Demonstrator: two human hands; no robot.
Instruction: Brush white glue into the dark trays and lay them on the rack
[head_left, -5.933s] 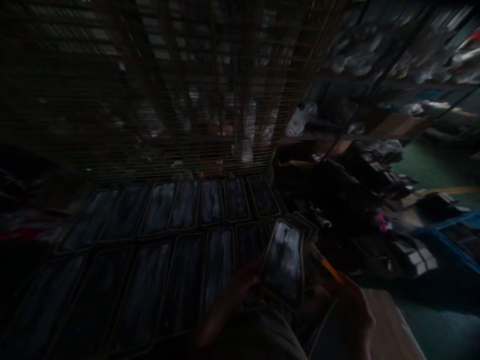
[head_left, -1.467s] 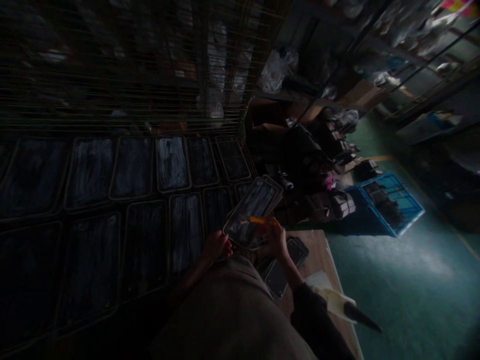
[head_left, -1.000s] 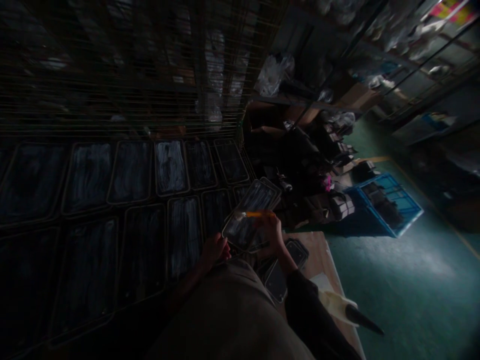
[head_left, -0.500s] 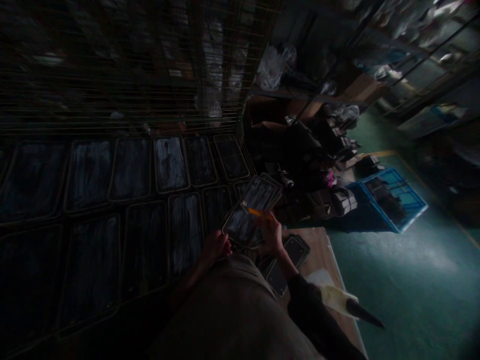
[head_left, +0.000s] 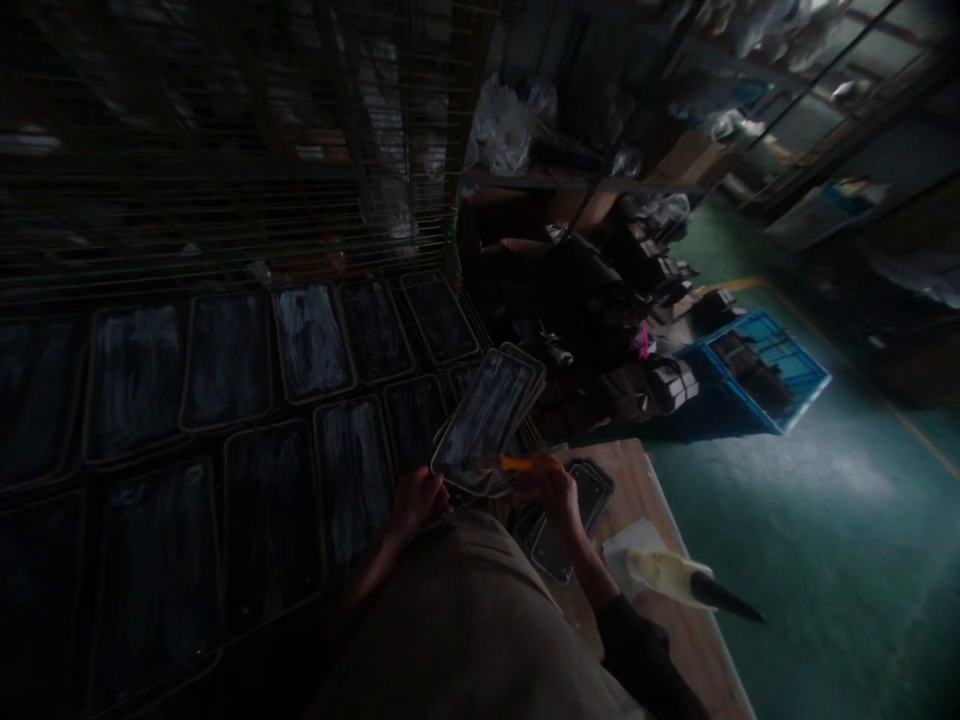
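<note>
My left hand (head_left: 420, 497) is closed on the near left corner of a dark rectangular panel (head_left: 487, 405) with rounded corners and a pale rim. White streaks cover the panel's face, and at least one more panel lies under it. In my right hand (head_left: 555, 488) is a brush with an orange handle (head_left: 517, 463); its tip rests at the lower part of the panel. To the left, similar streaked panels (head_left: 311, 335) lie in rows. Beneath my right forearm sits a stack of dark panels (head_left: 559, 540) on a wooden board.
On the wooden tabletop (head_left: 637, 470) at right lies a pale bottle with a black pointed nozzle (head_left: 679, 580). Beyond are a blue crate (head_left: 765, 370) on the green floor, dark bundled pieces (head_left: 671, 385), and shelves with plastic bags (head_left: 506, 125). A wire rack (head_left: 300, 200) stands behind the rows.
My right hand has drawn the brush down toward the panel's near end. My left hand keeps its hold at the corner. The whole view has shifted slightly.
</note>
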